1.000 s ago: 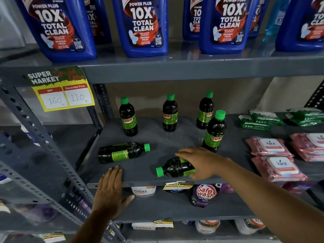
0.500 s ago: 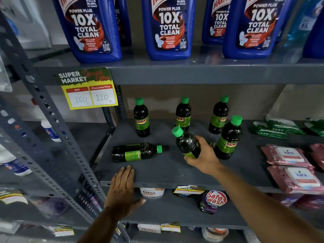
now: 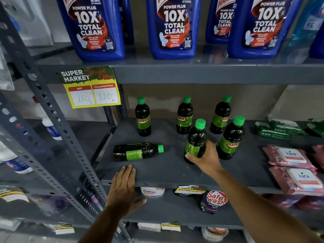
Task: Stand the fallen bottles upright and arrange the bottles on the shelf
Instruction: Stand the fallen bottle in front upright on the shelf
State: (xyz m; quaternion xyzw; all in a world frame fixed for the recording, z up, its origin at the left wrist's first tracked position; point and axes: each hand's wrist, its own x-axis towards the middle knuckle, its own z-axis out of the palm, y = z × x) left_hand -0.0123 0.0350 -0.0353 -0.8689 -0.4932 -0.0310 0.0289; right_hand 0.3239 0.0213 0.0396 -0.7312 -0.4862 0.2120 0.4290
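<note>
Dark bottles with green caps and green labels stand on the grey middle shelf (image 3: pixel 168 172). My right hand (image 3: pixel 206 159) grips the lower part of one bottle (image 3: pixel 196 137), held nearly upright on the shelf, in front of the back row. Three bottles stand along the back: left (image 3: pixel 142 118), middle (image 3: pixel 184 116), right (image 3: pixel 220 115). Another upright bottle (image 3: pixel 231 137) is just right of my hand. One bottle (image 3: pixel 137 151) lies on its side at the shelf's left, cap pointing right. My left hand (image 3: pixel 123 188) rests flat on the shelf's front edge, below the fallen bottle, holding nothing.
Large blue cleaner bottles (image 3: pixel 173 27) fill the shelf above. A yellow price tag (image 3: pixel 92 88) hangs from that shelf's edge. Pink wipe packs (image 3: pixel 291 160) and green packs (image 3: pixel 273 128) lie at the right. A slotted metal post (image 3: pixel 57 123) runs diagonally at the left.
My right hand picked the fallen front bottle up off the shelf and tipped it from lying to nearly upright. The left hand stayed on the shelf edge. The camera shifted left.
</note>
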